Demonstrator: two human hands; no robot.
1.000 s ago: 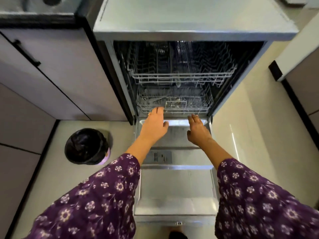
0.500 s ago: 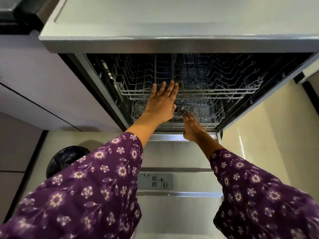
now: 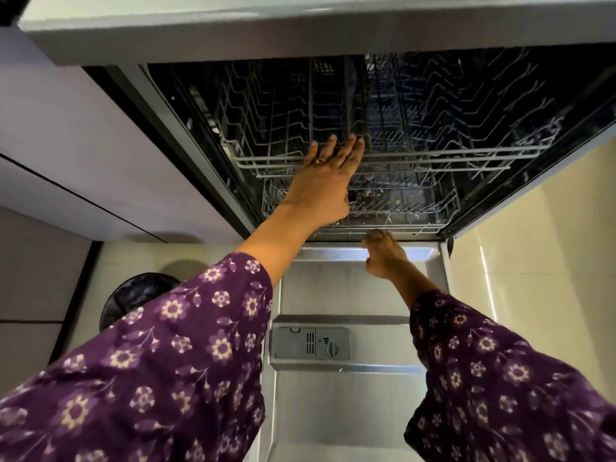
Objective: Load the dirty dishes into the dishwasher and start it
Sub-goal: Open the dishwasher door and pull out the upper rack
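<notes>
The dishwasher stands open, its steel door (image 3: 346, 411) folded down flat toward me. The upper wire rack (image 3: 450, 155) and the lower wire rack (image 3: 416, 211) sit inside the dark tub, and I see no dishes in them. My left hand (image 3: 325, 181) reaches forward with fingers straight, its fingertips at the front rail of the upper rack. My right hand (image 3: 383, 251) is lower, at the front edge of the lower rack, fingers loosely bent; whether it holds the rail I cannot tell. Both arms wear purple flowered sleeves.
A grey detergent dispenser (image 3: 310, 343) is set into the door's inner face. A round bin with a black liner (image 3: 133, 295) stands on the floor to the left. White cabinet fronts (image 3: 83, 155) flank the left side, and a countertop (image 3: 300, 31) overhangs above.
The view has moved closer and lower to the dishwasher. My left hand rose from the door's edge to the upper rack rail. My right hand stays near the lower rack's front.
</notes>
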